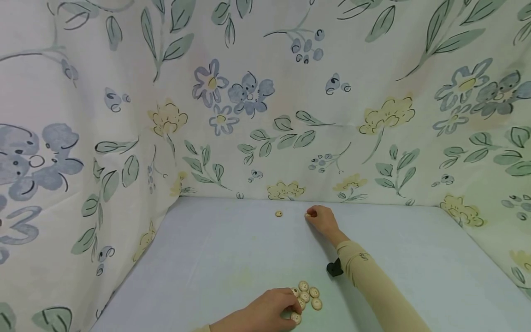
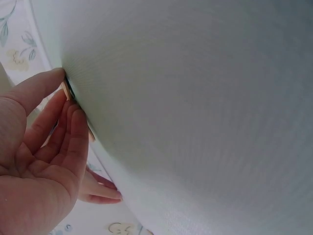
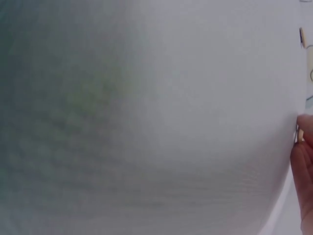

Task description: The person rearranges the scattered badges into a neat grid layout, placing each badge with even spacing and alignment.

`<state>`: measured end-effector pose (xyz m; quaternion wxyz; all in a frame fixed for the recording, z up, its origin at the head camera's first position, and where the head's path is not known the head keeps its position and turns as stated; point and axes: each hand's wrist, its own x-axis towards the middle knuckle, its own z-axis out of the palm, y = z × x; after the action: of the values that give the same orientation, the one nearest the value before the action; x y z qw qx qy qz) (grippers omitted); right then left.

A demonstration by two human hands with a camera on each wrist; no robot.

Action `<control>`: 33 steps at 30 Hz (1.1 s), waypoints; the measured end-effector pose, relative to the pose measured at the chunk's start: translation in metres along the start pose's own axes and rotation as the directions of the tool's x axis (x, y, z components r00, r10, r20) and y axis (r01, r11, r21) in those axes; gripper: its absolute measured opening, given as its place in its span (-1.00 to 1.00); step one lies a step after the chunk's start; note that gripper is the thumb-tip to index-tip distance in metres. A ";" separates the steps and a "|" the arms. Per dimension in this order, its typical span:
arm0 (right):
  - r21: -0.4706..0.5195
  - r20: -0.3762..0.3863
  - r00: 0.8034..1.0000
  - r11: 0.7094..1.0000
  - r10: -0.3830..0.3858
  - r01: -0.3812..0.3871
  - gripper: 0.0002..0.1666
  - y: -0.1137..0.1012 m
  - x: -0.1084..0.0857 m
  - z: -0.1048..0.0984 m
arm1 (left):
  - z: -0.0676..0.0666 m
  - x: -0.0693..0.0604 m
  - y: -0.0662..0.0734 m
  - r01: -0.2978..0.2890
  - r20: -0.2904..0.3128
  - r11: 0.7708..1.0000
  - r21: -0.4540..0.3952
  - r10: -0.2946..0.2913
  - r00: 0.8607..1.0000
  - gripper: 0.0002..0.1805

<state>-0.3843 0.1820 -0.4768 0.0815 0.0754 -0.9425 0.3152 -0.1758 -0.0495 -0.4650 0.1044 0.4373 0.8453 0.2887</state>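
Near the front of the white table, my left hand [image 1: 269, 310] pinches a round wooden button [image 1: 296, 317] between thumb and fingers at the lower left of a cluster of similar buttons [image 1: 304, 296]. In the left wrist view, the left hand [image 2: 51, 142] has its thumb and fingertips at a thin disc [image 2: 66, 90] on the tabletop. At the table's far side, my right hand [image 1: 325, 222] pinches another button [image 1: 308, 215]; the right wrist view shows that button [image 3: 300, 135] edge-on between the thumb and fingers of the right hand [image 3: 304, 171].
A single button [image 1: 279, 214] lies at the back, left of the right hand. Floral cloth [image 1: 265, 115] hangs behind and beside the white tabletop [image 1: 215, 258]. A black object [image 1: 334, 268] is at the right wrist, and the right forearm [image 1: 377, 290] crosses the table's right half.
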 end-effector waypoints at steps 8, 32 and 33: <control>0.001 0.012 1.000 1.000 -0.002 0.002 -0.79 0.001 0.000 -0.001 | 0.001 0.000 0.000 -0.004 0.000 1.000 -0.005 0.004 1.000 -0.87; 0.032 0.012 1.000 0.999 -0.023 0.023 -0.75 0.005 -0.001 0.000 | -0.002 -0.002 0.006 -0.003 -0.022 1.000 0.022 0.004 1.000 -0.88; 0.037 0.015 1.000 0.999 -0.017 0.017 -0.75 0.005 -0.001 0.000 | -0.002 -0.002 0.006 0.000 -0.021 1.000 0.022 0.001 1.000 -0.88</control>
<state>-0.3838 0.1862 -0.4799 0.0753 0.0873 -0.9365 0.3311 -0.1711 -0.0490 -0.4599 0.0909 0.4355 0.8493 0.2841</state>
